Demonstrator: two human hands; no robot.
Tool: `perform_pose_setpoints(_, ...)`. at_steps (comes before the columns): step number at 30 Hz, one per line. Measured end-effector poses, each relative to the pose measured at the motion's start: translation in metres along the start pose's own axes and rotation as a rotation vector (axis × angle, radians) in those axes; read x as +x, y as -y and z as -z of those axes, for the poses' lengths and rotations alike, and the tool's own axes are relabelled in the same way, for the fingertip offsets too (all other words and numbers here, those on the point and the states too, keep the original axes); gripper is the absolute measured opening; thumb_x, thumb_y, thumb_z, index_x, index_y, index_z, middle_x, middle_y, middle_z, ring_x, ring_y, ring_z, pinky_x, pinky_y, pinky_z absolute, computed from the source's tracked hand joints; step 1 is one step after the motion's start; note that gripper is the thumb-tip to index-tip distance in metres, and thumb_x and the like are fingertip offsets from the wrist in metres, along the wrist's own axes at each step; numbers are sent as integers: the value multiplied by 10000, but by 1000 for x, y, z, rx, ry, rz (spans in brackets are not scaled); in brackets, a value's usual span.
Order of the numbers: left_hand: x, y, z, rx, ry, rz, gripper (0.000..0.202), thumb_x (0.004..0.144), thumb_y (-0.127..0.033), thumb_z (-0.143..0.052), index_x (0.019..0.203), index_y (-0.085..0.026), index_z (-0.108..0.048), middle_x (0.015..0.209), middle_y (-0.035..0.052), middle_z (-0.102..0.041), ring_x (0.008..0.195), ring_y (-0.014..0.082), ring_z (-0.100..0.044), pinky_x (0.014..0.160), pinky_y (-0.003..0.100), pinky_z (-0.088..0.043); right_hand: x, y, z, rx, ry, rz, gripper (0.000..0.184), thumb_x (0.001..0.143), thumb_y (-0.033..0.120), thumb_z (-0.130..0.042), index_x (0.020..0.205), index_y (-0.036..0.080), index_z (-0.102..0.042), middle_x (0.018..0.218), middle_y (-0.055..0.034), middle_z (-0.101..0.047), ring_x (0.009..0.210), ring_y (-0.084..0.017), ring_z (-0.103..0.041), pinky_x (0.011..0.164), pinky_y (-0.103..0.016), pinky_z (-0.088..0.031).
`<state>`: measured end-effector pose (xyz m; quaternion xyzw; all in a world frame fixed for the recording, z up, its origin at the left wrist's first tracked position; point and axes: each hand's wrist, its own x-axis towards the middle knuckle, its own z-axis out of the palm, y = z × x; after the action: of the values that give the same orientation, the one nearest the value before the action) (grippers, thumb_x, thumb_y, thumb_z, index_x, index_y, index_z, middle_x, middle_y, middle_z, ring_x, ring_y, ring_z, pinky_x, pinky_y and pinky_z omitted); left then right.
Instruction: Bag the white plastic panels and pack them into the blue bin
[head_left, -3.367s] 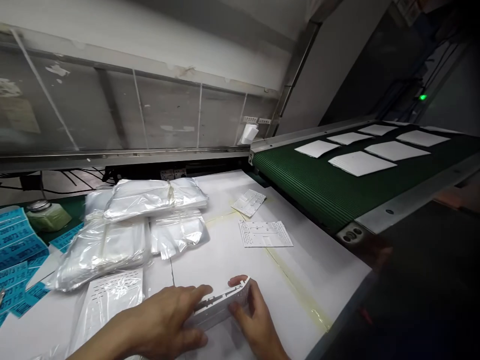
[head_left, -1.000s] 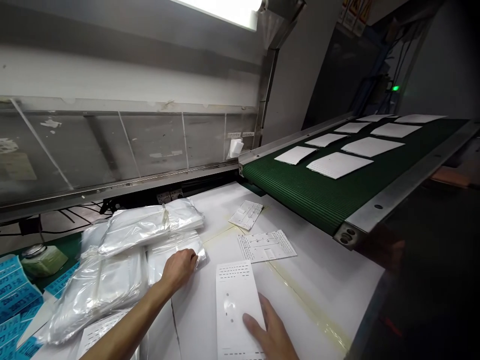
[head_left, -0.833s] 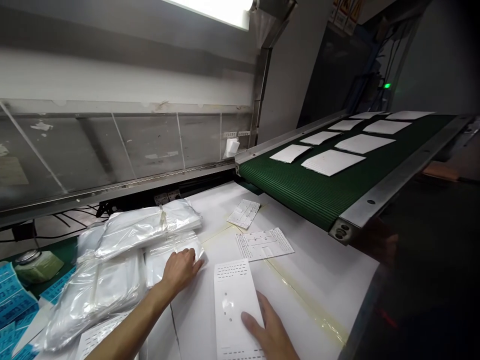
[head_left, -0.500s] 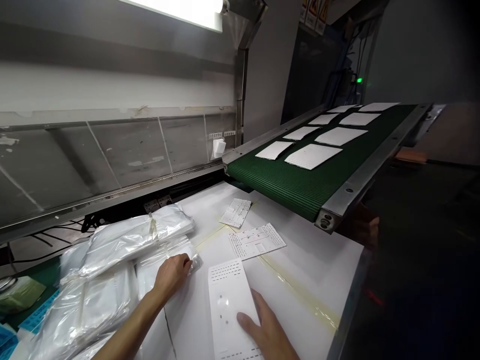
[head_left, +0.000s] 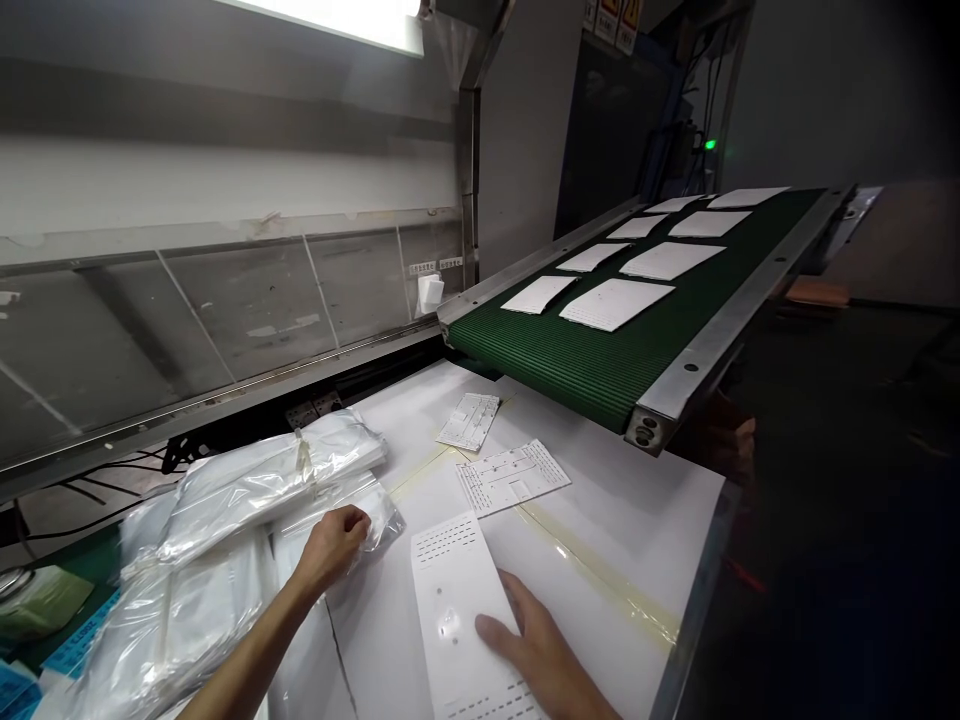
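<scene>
My right hand (head_left: 536,645) grips a white flat panel (head_left: 454,620) by its right edge, thumb on top and fingers at the side. Rows of dark slots run along the panel's two ends, with small holes between. My left hand (head_left: 337,545) is closed, thumb and fingers pinched at the edge of a clear plastic bag (head_left: 384,522) on a stack; the fingertips are partly hidden. Beyond the panel, on the white-covered table (head_left: 615,540), lie a slotted white plate (head_left: 514,478) and a smaller white plate (head_left: 469,421).
A green conveyor belt (head_left: 555,365) rises to the back right, carrying several white sheets (head_left: 616,304) in two rows. Bundles of plastic bags (head_left: 217,500) are piled at the left. Blue trays (head_left: 79,645) sit at the lower left. Another person's hand (head_left: 742,440) shows beneath the conveyor.
My left hand has drawn slightly left, and more of the clear bag's corner shows past its fingers. My right hand still holds the panel, which has tilted a little.
</scene>
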<state>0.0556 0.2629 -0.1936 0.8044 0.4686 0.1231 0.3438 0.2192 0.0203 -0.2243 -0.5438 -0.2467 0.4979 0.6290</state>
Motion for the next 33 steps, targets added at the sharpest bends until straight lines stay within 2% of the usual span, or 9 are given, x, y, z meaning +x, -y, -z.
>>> perform_pose_setpoints(3,-1,4,5,-197,-12,56,285,815,-409,-496,755,-164,-628,726,31,-681,686,195,-638,613,282,-437,10,24,-9,123,73,-99,625,773,418,-646,1309,188,-421,1162,-131,-639,1007,-304,-632,822,-442,-510)
perform_pose_setpoints(6,-2,10,10,-382,-48,133,342,773,-468,-530,827,-149,-640,877,87,-709,775,224,-663,602,273,-443,39,43,-29,116,114,-77,532,827,411,-590,1297,225,-423,1154,-96,-645,993,-258,-643,819,-390,-516)
perform_pose_setpoints(10,-5,19,19,-593,-94,236,383,743,-469,-590,903,-122,-620,994,150,-689,876,247,-672,616,272,-466,88,35,-52,1,144,-136,438,813,363,-610,1183,148,-514,1038,-117,-688,918,-256,-668,789,-389,-526)
perform_pose_setpoints(13,-7,22,29,-710,-163,281,363,746,-433,-607,933,-123,-602,1068,166,-660,949,255,-660,642,271,-478,107,21,-54,-122,175,-196,376,783,273,-658,1106,110,-552,966,-122,-699,851,-258,-678,756,-417,-530)
perform_pose_setpoints(18,-11,20,44,-847,-215,231,304,742,-408,-646,898,-149,-619,985,104,-684,952,224,-658,691,249,-483,128,27,-59,-256,256,-211,349,853,280,-615,1166,153,-529,1021,-56,-657,856,-179,-653,787,-386,-533)
perform_pose_setpoints(21,-17,16,48,-897,-234,197,293,714,-396,-690,856,-144,-639,901,89,-698,876,225,-672,681,270,-499,153,37,-76,-327,292,-245,324,869,289,-596,1161,161,-538,1079,-60,-621,897,-185,-630,778,-385,-536)
perform_pose_setpoints(25,-25,15,57,-978,-352,144,212,727,-336,-692,816,-151,-642,810,51,-695,791,173,-666,707,260,-516,180,38,-98,-432,236,-297,332,877,301,-581,1175,166,-528,1154,-74,-574,975,-212,-595,817,-419,-516)
perform_pose_setpoints(29,-39,18,81,-1063,-481,93,87,767,-244,-647,793,-162,-634,754,13,-678,733,130,-652,752,249,-535,184,31,-110,-430,204,-262,365,883,303,-570,1219,179,-498,1205,-80,-547,1010,-223,-581,838,-435,-507)
perform_pose_setpoints(33,-73,12,115,-1061,-571,53,78,771,-220,-642,818,-160,-653,747,14,-668,709,133,-634,717,229,-558,181,27,-121,-381,181,-197,402,878,286,-579,1252,188,-472,1255,-86,-517,1055,-237,-562,869,-452,-493)
